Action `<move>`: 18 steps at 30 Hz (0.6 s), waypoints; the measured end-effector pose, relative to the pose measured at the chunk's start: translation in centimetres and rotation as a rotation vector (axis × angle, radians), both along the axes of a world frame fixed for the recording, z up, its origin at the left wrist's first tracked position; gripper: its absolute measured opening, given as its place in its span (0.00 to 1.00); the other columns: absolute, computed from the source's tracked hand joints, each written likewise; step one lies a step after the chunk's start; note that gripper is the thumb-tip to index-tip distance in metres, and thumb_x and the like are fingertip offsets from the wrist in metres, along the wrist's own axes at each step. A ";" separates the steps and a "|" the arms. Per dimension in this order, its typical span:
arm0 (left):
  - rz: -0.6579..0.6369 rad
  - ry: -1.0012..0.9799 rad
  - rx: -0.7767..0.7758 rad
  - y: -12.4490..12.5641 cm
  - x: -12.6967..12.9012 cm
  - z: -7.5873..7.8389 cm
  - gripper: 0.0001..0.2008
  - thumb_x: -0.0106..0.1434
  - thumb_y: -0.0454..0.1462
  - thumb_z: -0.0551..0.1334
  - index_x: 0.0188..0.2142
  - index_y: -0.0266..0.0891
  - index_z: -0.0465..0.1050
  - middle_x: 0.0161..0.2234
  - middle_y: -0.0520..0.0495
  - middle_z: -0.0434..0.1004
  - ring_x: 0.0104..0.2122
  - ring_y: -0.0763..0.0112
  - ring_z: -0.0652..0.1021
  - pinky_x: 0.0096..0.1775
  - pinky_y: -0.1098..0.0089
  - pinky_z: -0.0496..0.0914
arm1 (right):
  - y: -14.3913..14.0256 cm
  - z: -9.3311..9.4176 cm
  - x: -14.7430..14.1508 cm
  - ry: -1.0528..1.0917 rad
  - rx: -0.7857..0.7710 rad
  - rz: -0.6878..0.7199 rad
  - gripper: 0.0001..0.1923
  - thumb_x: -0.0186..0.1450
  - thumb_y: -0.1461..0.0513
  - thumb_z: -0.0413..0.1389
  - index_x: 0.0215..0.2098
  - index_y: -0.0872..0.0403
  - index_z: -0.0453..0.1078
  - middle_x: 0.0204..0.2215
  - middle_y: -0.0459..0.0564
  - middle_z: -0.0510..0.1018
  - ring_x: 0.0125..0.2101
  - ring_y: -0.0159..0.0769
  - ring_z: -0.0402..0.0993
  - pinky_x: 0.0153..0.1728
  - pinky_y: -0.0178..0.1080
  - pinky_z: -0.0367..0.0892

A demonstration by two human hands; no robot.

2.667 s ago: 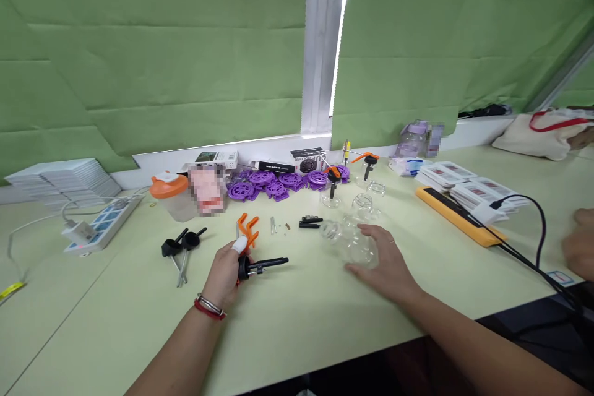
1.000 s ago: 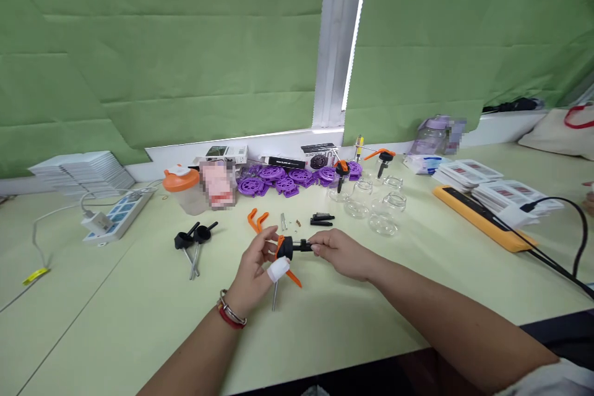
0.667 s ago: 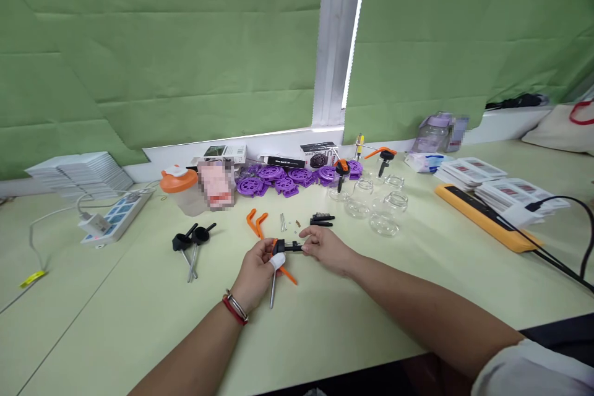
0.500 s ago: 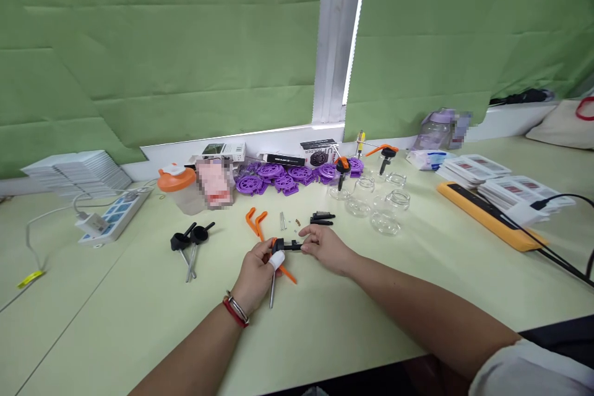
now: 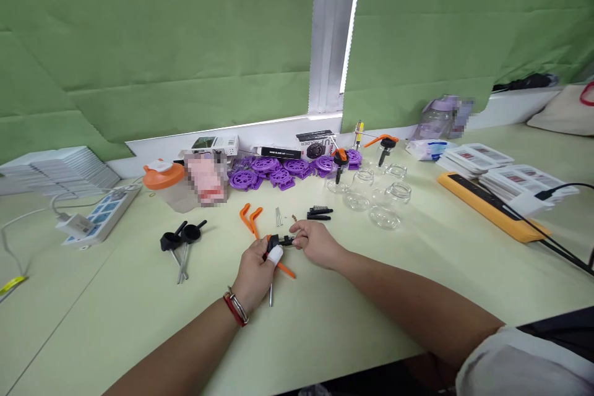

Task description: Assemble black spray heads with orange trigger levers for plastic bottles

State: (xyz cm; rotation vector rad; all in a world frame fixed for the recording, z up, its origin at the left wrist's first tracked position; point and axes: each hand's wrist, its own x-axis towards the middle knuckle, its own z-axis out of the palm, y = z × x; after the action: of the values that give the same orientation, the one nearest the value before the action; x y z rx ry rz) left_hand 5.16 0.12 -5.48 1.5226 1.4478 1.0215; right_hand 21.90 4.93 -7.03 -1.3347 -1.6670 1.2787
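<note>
My left hand (image 5: 253,269), with white wrapping on the thumb, is closed around a black fitting (image 5: 275,242). An orange lever (image 5: 286,270) and a metal rod (image 5: 271,295) stick out below these fingers. My right hand (image 5: 315,242) pinches the black end at the fitting's right side; what exactly lies between the fingertips is partly hidden. Just beyond the hands are two more orange levers (image 5: 252,218), metal pins (image 5: 279,216) and black pieces with a spring (image 5: 320,212). To the left lie two black cup-shaped parts with metal rods (image 5: 190,234).
Purple plastic wheel-like parts (image 5: 281,176) are heaped at the back, beside glass jars (image 5: 385,216) and finished-looking orange-and-black assemblies (image 5: 341,159). An orange-lidded cup (image 5: 164,182) and a white power strip (image 5: 102,216) stand left. A yellow power strip (image 5: 492,207) lies right, with cables.
My right hand has moved slightly left, closer to my left hand, and its fingers now close on the fitting's end. The whole view has shifted a little.
</note>
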 end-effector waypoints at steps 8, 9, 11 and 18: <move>0.013 0.037 0.003 0.4 0.0 -0.2 0.13 0.58 0.44 0.58 0.37 0.39 0.74 0.31 0.48 0.70 0.30 0.69 0.70 0.34 0.68 0.66 | 0.2 0.0 0.4 -0.023 0.045 0.077 0.07 0.57 0.66 0.52 0.35 0.53 0.65 0.20 0.41 0.68 0.21 0.28 0.61 0.24 0.32 0.57; 0.010 0.046 0.006 0.4 0.0 -0.1 0.13 0.58 0.43 0.58 0.37 0.38 0.74 0.31 0.48 0.70 0.30 0.68 0.70 0.34 0.68 0.66 | 0.2 0.1 0.4 -0.022 0.045 0.078 0.07 0.57 0.66 0.52 0.35 0.53 0.65 0.20 0.41 0.68 0.21 0.28 0.61 0.24 0.32 0.57; 0.003 0.060 0.009 0.5 0.1 0.0 0.12 0.58 0.43 0.58 0.36 0.38 0.73 0.31 0.48 0.69 0.30 0.68 0.69 0.35 0.68 0.65 | 0.2 0.2 0.4 -0.015 0.039 0.072 0.08 0.57 0.66 0.52 0.36 0.53 0.64 0.20 0.41 0.68 0.21 0.28 0.61 0.24 0.32 0.57; -0.012 0.054 0.013 0.9 -0.1 -0.2 0.13 0.58 0.44 0.57 0.36 0.38 0.73 0.29 0.49 0.68 0.28 0.70 0.69 0.31 0.70 0.65 | 0.2 0.6 0.4 -0.032 0.016 0.058 0.07 0.57 0.66 0.52 0.35 0.53 0.64 0.20 0.41 0.68 0.20 0.28 0.60 0.23 0.31 0.56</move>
State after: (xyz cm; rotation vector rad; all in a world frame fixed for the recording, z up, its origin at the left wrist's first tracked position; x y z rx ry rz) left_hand 5.06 1.01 -5.68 1.5774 1.4696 0.9913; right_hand 22.26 5.13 -6.42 -1.3127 -1.7459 1.2798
